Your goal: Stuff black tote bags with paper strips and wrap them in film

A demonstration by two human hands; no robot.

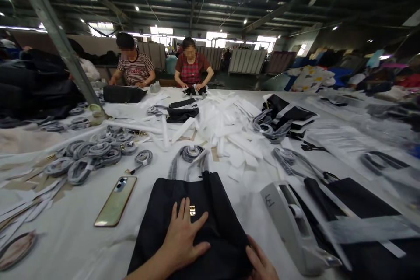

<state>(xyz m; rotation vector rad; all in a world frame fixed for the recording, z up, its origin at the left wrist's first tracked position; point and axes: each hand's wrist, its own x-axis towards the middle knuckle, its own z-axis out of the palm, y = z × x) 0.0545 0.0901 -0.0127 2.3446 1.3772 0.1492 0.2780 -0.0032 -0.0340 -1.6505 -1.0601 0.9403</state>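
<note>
A black handbag [197,188] lies on the white table before me, with a small gold clasp on its front. Its handles, in grey wrapping, stretch away from me, and a coiled wrapped strap [191,153] rests between them. Spread flat on the bag's front, just beside the clasp, is my left hand [182,238]. My right hand [260,262] grips the bag's lower right edge, its thumb side partly cut off by the frame's bottom.
A phone [116,201] lies left of the bag, and wrapped strap coils [95,153] pile beyond it. To the right stand a tape dispenser [292,223] and another black bag [364,197]. White paper strips [223,122] heap mid-table. Two people [193,68] work opposite.
</note>
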